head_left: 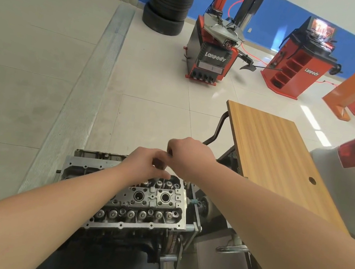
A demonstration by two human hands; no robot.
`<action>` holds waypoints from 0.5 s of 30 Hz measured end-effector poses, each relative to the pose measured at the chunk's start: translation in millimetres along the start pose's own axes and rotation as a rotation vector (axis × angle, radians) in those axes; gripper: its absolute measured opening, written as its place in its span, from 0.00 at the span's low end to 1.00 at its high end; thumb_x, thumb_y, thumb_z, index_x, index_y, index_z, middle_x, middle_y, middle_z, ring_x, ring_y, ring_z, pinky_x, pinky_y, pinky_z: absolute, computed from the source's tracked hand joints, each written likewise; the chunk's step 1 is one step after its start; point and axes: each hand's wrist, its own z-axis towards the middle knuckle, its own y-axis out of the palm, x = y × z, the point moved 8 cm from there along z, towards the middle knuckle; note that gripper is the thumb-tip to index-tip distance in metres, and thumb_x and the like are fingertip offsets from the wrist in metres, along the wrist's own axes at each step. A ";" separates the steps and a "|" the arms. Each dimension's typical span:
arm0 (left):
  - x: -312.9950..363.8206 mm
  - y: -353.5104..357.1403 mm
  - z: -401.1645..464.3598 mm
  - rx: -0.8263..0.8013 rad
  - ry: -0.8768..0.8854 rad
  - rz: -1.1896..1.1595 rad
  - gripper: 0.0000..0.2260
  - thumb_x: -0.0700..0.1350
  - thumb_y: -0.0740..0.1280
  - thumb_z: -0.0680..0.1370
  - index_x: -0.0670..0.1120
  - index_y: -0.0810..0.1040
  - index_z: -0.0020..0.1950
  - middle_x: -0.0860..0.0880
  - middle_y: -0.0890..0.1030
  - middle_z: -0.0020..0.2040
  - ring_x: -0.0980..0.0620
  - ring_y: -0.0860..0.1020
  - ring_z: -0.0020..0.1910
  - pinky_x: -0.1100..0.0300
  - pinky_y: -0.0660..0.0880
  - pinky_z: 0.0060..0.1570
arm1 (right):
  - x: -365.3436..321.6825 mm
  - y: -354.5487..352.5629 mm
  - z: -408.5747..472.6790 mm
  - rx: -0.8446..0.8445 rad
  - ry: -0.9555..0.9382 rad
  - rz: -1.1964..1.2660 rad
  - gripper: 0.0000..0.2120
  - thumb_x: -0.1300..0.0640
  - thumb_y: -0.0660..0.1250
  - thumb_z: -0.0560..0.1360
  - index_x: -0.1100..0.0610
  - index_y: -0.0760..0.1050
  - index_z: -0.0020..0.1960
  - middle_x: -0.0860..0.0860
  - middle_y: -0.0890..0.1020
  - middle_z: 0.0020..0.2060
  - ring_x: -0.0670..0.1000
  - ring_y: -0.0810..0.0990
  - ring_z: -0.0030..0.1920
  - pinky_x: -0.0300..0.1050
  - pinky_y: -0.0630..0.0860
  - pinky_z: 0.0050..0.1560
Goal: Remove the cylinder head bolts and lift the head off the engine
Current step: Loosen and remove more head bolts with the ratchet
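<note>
Both hands meet above the head's point(148, 202) far edge. Left grip point(146, 162) and right grip point(186, 153) curled, fingertips pinched; held item unclear.

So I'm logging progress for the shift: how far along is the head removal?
Done: the valve cover is off, so the cylinder head shows its valve springs and plug wells. In hand: the left hand and right hand meet above its far edge, pinching something small; whether it is a bolt I cannot tell. Left: the head still sits on the engine, not yet lifted.
</note>
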 end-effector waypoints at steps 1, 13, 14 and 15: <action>0.8 0.4 -0.5 0.000 0.011 -0.023 0.10 0.50 0.83 0.72 0.56 0.84 0.47 0.60 0.86 0.43 0.62 0.83 0.44 0.62 0.79 0.52 | -1.6 2.2 1.3 0.002 -0.022 -0.031 0.14 0.42 0.61 0.83 0.52 0.77 0.56 0.51 0.81 0.46 0.56 0.81 0.45 0.48 0.75 0.39; -11.8 -2.1 0.9 -0.010 0.011 -0.025 0.08 0.54 0.80 0.73 0.59 0.83 0.47 0.60 0.86 0.47 0.61 0.83 0.51 0.55 0.80 0.60 | -9.9 -3.9 -2.4 0.016 -0.178 0.024 0.09 0.50 0.61 0.83 0.50 0.78 0.58 0.50 0.82 0.48 0.56 0.82 0.49 0.50 0.79 0.44; -13.1 0.0 0.1 -0.036 0.001 -0.048 0.06 0.53 0.78 0.75 0.62 0.83 0.47 0.61 0.86 0.48 0.62 0.83 0.53 0.56 0.79 0.62 | -12.2 -5.1 -4.4 -0.007 -0.238 0.054 0.10 0.55 0.63 0.81 0.47 0.79 0.60 0.48 0.81 0.54 0.54 0.82 0.52 0.50 0.80 0.46; -14.4 2.0 -0.6 -0.067 -0.007 -0.046 0.07 0.51 0.76 0.77 0.65 0.83 0.47 0.63 0.87 0.47 0.63 0.84 0.52 0.56 0.79 0.61 | -13.2 -5.5 -6.6 -0.021 -0.284 0.105 0.14 0.56 0.66 0.79 0.45 0.79 0.62 0.46 0.80 0.58 0.52 0.81 0.53 0.50 0.80 0.47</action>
